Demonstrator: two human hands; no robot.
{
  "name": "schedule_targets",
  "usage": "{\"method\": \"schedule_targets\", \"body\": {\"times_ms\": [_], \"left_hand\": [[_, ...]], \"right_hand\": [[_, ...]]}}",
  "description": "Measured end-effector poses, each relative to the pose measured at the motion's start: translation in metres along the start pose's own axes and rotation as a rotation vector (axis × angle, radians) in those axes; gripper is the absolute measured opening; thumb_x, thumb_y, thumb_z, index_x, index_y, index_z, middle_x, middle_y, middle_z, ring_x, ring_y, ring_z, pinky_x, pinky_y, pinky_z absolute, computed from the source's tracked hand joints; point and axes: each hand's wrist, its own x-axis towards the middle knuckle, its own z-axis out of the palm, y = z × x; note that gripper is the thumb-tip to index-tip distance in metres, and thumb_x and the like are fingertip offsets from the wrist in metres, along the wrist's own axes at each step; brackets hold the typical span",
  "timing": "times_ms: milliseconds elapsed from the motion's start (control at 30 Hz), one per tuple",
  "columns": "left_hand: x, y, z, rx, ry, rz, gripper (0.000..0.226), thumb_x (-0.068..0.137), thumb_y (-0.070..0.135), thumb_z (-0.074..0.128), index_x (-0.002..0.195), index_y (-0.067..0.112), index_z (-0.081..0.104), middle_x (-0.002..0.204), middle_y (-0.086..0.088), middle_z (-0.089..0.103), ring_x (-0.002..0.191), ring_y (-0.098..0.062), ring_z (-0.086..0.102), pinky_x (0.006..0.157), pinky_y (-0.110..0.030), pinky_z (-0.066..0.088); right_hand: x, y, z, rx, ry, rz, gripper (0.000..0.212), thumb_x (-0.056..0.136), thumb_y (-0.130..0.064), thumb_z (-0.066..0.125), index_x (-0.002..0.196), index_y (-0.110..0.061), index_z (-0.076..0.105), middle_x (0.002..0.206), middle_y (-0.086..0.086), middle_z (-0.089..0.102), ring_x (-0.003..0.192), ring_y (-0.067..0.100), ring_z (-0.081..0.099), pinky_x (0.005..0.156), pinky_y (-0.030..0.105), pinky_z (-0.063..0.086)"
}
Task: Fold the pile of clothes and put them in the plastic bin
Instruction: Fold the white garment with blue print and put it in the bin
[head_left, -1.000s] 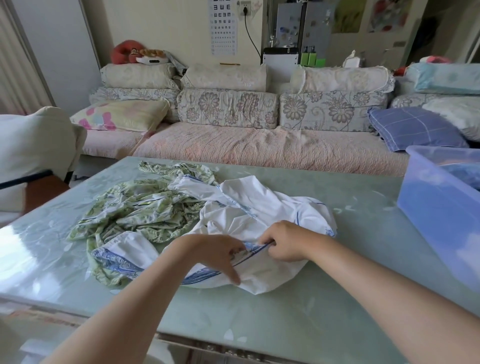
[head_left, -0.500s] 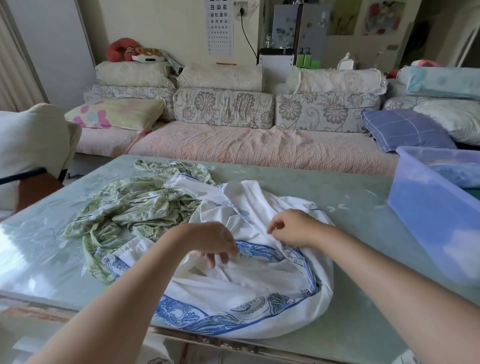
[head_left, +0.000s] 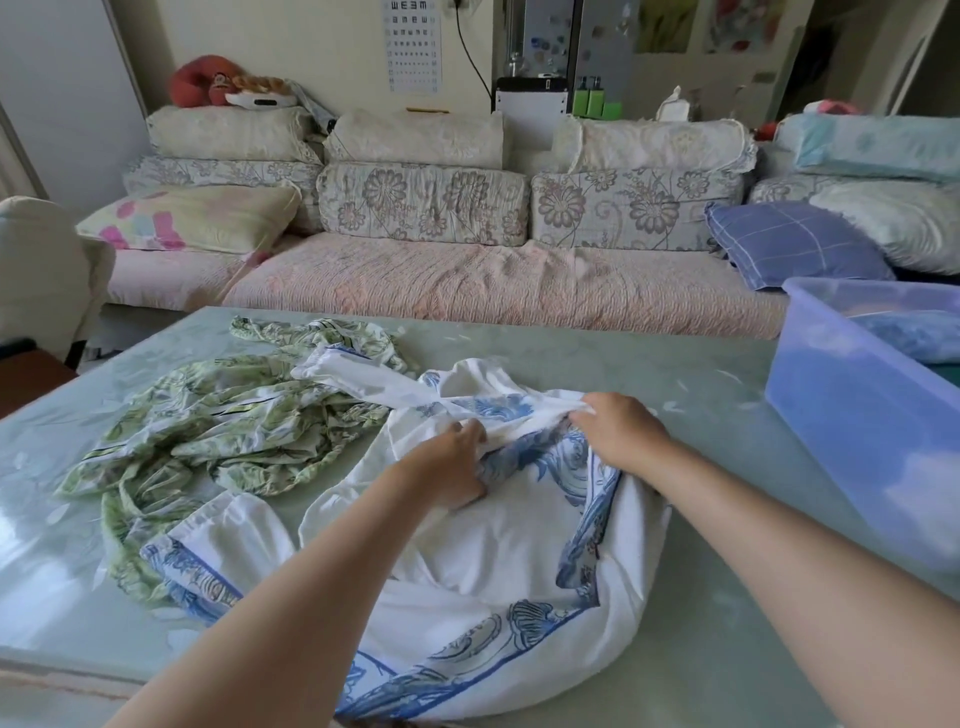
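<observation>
A white garment with blue printed borders (head_left: 483, 571) lies spread and rumpled on the table in front of me, its lower edge reaching the table's near edge. My left hand (head_left: 452, 467) grips a fold near its middle. My right hand (head_left: 621, 431) pinches the cloth's upper edge just to the right. A crumpled green leaf-print garment (head_left: 218, 431) lies to the left, partly under the white one. The translucent blue plastic bin (head_left: 852, 415) stands at the table's right side with blue cloth inside.
The pale green glass-topped table (head_left: 571, 353) carries everything. A long sofa (head_left: 467, 280) with floral cushions runs behind it. A cream-covered chair (head_left: 36, 270) stands at the left.
The white garment has been pulled open and toward me, now reaching the table's near edge. Both hands moved farther up the cloth and took new holds.
</observation>
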Motion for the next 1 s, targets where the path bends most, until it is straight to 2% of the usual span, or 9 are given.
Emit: {"method": "schedule_targets", "body": {"times_ms": [133,200,267,367,500,600,700,833,1000], "left_hand": [[0.006,0.011,-0.009,0.083,-0.128,0.007,0.065,0.089,0.008,0.046,0.149,0.027,0.031,0.130,-0.013,0.054,0.108,-0.028,0.056,0.081,-0.031,0.046],[0.009,0.014,-0.013,0.121,-0.170,0.001,0.065,0.087,0.007,0.046,0.149,0.023,0.035,0.136,-0.012,0.053,0.118,-0.028,0.055,0.087,-0.030,0.046],[0.010,0.016,-0.021,0.168,-0.219,-0.020,0.052,0.085,0.012,0.054,0.137,0.014,0.052,0.121,-0.011,0.061,0.103,-0.026,0.060,0.079,-0.029,0.048],[0.005,0.015,-0.036,0.311,-0.375,-0.113,0.039,0.082,0.036,0.070,0.108,0.009,0.064,0.080,-0.004,0.061,0.070,-0.021,0.057,0.073,-0.029,0.051],[-0.005,0.017,-0.046,0.152,-0.606,-0.283,0.051,0.084,0.060,0.065,0.089,0.010,0.057,0.075,-0.001,0.057,0.061,-0.015,0.059,0.074,-0.031,0.052],[0.010,0.025,-0.039,0.005,-0.287,-0.224,0.058,0.097,0.062,0.038,0.087,0.010,0.061,0.082,-0.003,0.060,0.074,-0.021,0.063,0.072,-0.032,0.046],[0.021,0.034,-0.018,0.022,0.181,-0.003,0.035,0.099,0.041,0.047,0.119,0.015,0.059,0.119,-0.007,0.059,0.108,-0.026,0.059,0.092,-0.041,0.050],[0.020,0.043,0.004,0.008,-0.091,0.233,0.062,0.098,0.016,0.050,0.151,0.039,0.027,0.144,-0.003,0.041,0.126,-0.029,0.045,0.103,-0.045,0.044],[0.035,0.031,-0.001,0.239,-0.101,0.112,0.029,0.098,0.012,0.050,0.123,0.014,0.064,0.108,-0.008,0.069,0.096,-0.024,0.064,0.080,-0.029,0.049]], "right_hand": [[0.002,0.034,-0.019,0.116,-0.014,0.132,0.052,0.088,-0.057,0.065,0.066,-0.015,0.044,0.065,0.004,0.045,0.062,0.023,0.049,0.056,0.034,0.024],[-0.001,0.043,-0.028,0.193,-0.021,0.178,0.055,0.090,-0.054,0.065,0.062,-0.016,0.035,0.060,0.002,0.033,0.054,0.020,0.036,0.053,0.034,0.018],[-0.003,0.052,-0.038,0.189,0.008,0.231,0.048,0.095,-0.044,0.062,0.062,-0.014,0.043,0.061,0.005,0.041,0.055,0.021,0.041,0.051,0.031,0.023],[-0.007,0.063,-0.048,-0.262,0.027,0.363,0.027,0.097,-0.031,0.052,0.106,-0.012,0.069,0.113,0.011,0.067,0.102,0.029,0.063,0.072,0.031,0.042],[-0.017,0.052,-0.046,-0.608,-0.114,0.399,0.048,0.089,-0.024,0.061,0.135,-0.015,0.053,0.138,0.009,0.052,0.124,0.029,0.054,0.092,0.039,0.048],[-0.009,0.043,-0.030,-0.405,-0.050,0.042,0.067,0.085,-0.010,0.060,0.147,-0.020,0.035,0.151,0.013,0.030,0.133,0.032,0.041,0.105,0.045,0.041],[-0.005,0.031,-0.017,-0.216,-0.109,-0.028,0.074,0.091,-0.016,0.052,0.155,-0.033,0.019,0.164,0.005,0.009,0.141,0.033,0.035,0.108,0.044,0.040],[-0.005,0.039,-0.007,-0.517,-0.177,-0.018,0.074,0.095,-0.015,0.052,0.155,-0.040,0.018,0.148,0.007,0.045,0.126,0.031,0.053,0.086,0.035,0.045],[-0.001,0.060,-0.030,-0.379,0.043,0.277,0.040,0.087,0.003,0.051,0.117,-0.016,0.071,0.113,0.011,0.070,0.101,0.033,0.067,0.072,0.032,0.047]]}}
